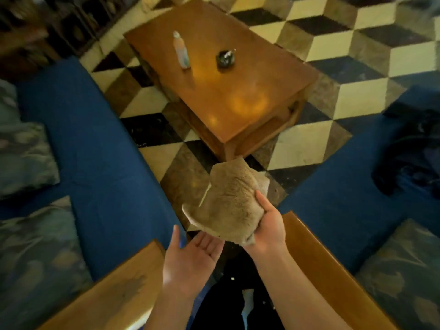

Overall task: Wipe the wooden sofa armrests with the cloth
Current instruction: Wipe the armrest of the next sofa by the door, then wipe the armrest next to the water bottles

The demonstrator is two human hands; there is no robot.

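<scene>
My right hand (269,225) grips a beige cloth (228,203), held up in the gap between two blue sofas. Just below the cloth's lower edge, my left hand (190,258) is palm up with fingers spread and holds nothing. A wooden armrest (123,289) of the left sofa runs under my left forearm. The right sofa's wooden armrest (323,265) lies beside my right forearm. The cloth touches neither armrest.
A wooden coffee table (238,91) stands ahead on the checkered floor (357,39), carrying a spray bottle (181,50) and a dark ashtray (225,58). Blue seat cushions (90,151) and patterned pillows (26,153) flank both sides. A dark bundle (409,160) lies on the right sofa.
</scene>
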